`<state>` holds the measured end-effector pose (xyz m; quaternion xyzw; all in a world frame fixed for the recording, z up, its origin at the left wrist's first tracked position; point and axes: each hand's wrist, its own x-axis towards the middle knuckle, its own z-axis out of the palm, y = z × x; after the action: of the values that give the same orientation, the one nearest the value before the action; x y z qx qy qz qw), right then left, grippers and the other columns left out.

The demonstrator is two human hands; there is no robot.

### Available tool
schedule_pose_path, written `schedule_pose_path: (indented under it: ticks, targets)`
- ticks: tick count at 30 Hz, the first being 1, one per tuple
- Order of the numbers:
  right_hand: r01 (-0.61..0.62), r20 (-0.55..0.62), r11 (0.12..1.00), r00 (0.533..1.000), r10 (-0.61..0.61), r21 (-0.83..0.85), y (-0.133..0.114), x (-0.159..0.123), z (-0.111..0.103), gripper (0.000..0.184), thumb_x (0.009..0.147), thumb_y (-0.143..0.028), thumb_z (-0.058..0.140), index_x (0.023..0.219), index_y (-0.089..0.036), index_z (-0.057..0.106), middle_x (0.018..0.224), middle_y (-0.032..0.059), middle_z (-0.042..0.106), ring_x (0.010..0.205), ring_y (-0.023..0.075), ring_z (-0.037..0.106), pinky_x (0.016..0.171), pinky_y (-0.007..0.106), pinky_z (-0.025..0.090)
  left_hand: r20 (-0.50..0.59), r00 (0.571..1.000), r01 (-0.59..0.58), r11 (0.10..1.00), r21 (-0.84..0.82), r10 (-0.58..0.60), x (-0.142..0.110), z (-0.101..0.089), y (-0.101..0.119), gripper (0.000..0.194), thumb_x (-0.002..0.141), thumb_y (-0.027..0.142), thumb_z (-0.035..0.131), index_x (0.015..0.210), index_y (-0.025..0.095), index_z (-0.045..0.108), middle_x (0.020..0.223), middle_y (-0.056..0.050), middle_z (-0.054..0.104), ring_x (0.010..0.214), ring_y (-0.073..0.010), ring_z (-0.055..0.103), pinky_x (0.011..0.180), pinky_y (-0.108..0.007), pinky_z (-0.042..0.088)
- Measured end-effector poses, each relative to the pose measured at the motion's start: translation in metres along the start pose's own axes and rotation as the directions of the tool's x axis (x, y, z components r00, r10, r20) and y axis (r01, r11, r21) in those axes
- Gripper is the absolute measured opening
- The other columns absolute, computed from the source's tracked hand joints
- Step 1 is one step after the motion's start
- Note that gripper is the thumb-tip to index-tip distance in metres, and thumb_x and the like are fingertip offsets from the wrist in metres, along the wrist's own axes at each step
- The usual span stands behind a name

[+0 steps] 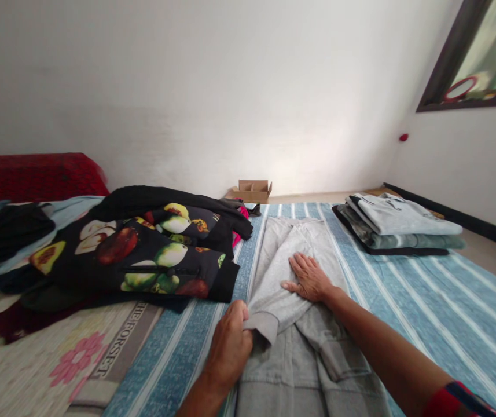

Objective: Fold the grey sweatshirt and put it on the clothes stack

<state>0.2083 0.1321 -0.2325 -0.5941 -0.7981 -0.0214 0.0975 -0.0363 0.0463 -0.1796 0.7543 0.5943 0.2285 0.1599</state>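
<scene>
1. Head view, item in hand: grey sweatshirt (293, 353), one, laid lengthwise on the bed (443, 301) with its blue striped cover. Top end lies just short of the bed's far edge; lower end runs out of view at the near side. Sleeves lie over the body.
2. Head view, handling (judged): light, soft, limp knit; not fragile, hardly slippery; likely to crease or drag if pulled by one point. Best holds: the ribbed cuff (267, 325), firmer than the sleeve, with a flat palm steadying the body.
3. Head view, left hand (232, 341): curled, fingers closed, pinching the cuff at its outer side; back of hand upward, forearm entering from the near side.
4. Head view, right hand (309, 279): palm down, flat, thumb apart and fingers slightly spread, resting on the sweatshirt's upper part; forearm reaches diagonally from the near right.
5. Head view, adjoining stock: fruit-print garment (178, 272), loose, toward the bed's left side, near the left hand; folded pile (399, 226), stacked, by the far right corner.
</scene>
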Motion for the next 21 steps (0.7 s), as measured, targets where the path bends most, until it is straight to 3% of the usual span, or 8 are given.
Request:
schedule_pose_path:
  ticks: [5,10,12,14,18,21]
  targets:
    - [0.005,0.008,1.0,1.0,-0.005,0.021,0.001,0.001,0.0,0.098,0.08,-0.079,0.027,0.142,-0.004,0.033,0.148,0.0226,0.03,0.137,0.0354,0.025,0.108,0.051,0.021,0.041,0.998,0.058,0.997,-0.042,-0.057,0.003,0.002,-0.004,0.027,0.061,-0.002,0.042,0.071,0.023,0.038,0.068,0.004,0.051,0.069,-0.0148,0.055,0.06,-0.022,0.036]
    - [0.005,-0.004,1.0,1.0,-0.005,0.016,0.001,0.0,0.0,0.095,0.081,-0.077,0.026,0.142,-0.004,0.034,0.147,0.0226,0.031,0.137,0.0355,0.025,0.108,0.051,0.022,-0.011,0.99,0.142,0.965,0.22,-0.143,-0.001,-0.012,0.008,0.018,0.069,0.009,0.053,0.079,0.022,0.045,0.083,-0.001,0.058,0.078,-0.018,0.058,0.063,-0.025,0.034]
    - [0.01,-0.014,1.0,1.0,-0.01,0.014,0.001,0.0,0.001,0.094,0.082,-0.076,0.026,0.142,-0.005,0.035,0.147,0.0225,0.031,0.136,0.0353,0.026,0.108,0.051,0.022,-0.02,0.984,0.177,0.938,0.298,-0.179,-0.001,-0.02,0.011,0.01,0.075,0.018,0.055,0.076,0.021,0.046,0.08,-0.001,0.059,0.075,-0.0186,0.057,0.061,-0.026,0.032]
    - [0.01,-0.018,1.0,1.0,-0.009,0.014,0.001,0.0,0.001,0.093,0.082,-0.076,0.026,0.141,-0.005,0.035,0.147,0.0224,0.032,0.136,0.0355,0.026,0.108,0.051,0.022,0.016,0.976,0.199,0.928,0.315,-0.215,0.0,-0.026,0.012,0.015,0.08,0.024,0.053,0.068,0.021,0.046,0.068,0.0,0.057,0.067,-0.0175,0.056,0.057,-0.027,0.028]
    - [0.0,-0.001,1.0,1.0,0.0,0.018,0.0,0.0,0.002,0.096,0.081,-0.078,0.023,0.141,-0.004,0.035,0.147,0.0225,0.032,0.136,0.036,0.026,0.108,0.051,0.022,0.107,0.967,0.197,0.948,0.251,-0.23,-0.008,-0.031,0.015,0.026,0.081,0.028,0.052,0.057,0.02,0.047,0.056,0.001,0.054,0.059,-0.0156,0.053,0.054,-0.026,0.025]
    - [-0.001,0.008,1.0,1.0,0.001,0.011,0.001,0.0,0.0,0.097,0.081,-0.078,0.022,0.142,-0.004,0.034,0.147,0.0221,0.031,0.137,0.0356,0.025,0.108,0.051,0.022,0.107,0.981,0.164,0.987,0.005,-0.163,-0.026,-0.028,0.024,0.022,0.081,0.029,0.051,0.062,0.019,0.057,0.064,0.0,0.06,0.063,-0.0152,0.055,0.057,-0.025,0.032]
